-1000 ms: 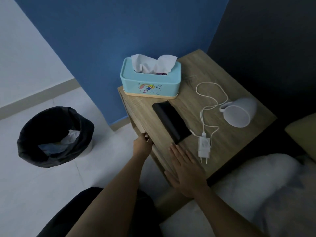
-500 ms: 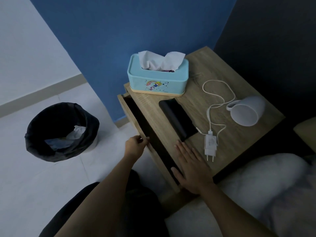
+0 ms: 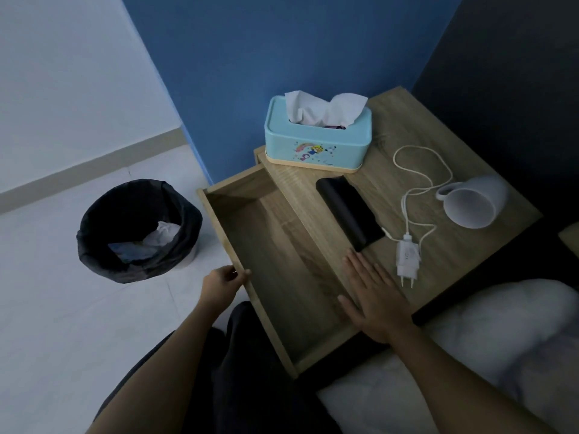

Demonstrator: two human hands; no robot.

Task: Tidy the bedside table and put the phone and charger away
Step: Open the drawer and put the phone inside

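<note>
A black phone (image 3: 349,214) lies on the wooden bedside table (image 3: 404,126). A white charger (image 3: 406,256) with its cable (image 3: 419,173) looped behind it sits just right of the phone. The table's drawer (image 3: 275,245) stands pulled far out, and nothing shows inside it. My left hand (image 3: 221,285) grips the drawer's front edge. Flat on the tabletop's near edge rests my right hand (image 3: 372,296), fingers straight, its fingertips almost at the phone's near end.
A light blue tissue box (image 3: 316,142) stands at the table's back. A white mug (image 3: 473,202) lies on its side at the right. A black-lined bin (image 3: 138,230) with crumpled paper stands on the floor to the left. White bedding (image 3: 488,333) lies at the lower right.
My left hand has pulled the drawer from nearly closed to far out toward me. My right hand has stayed flat on the tabletop. Phone and charger have not moved.
</note>
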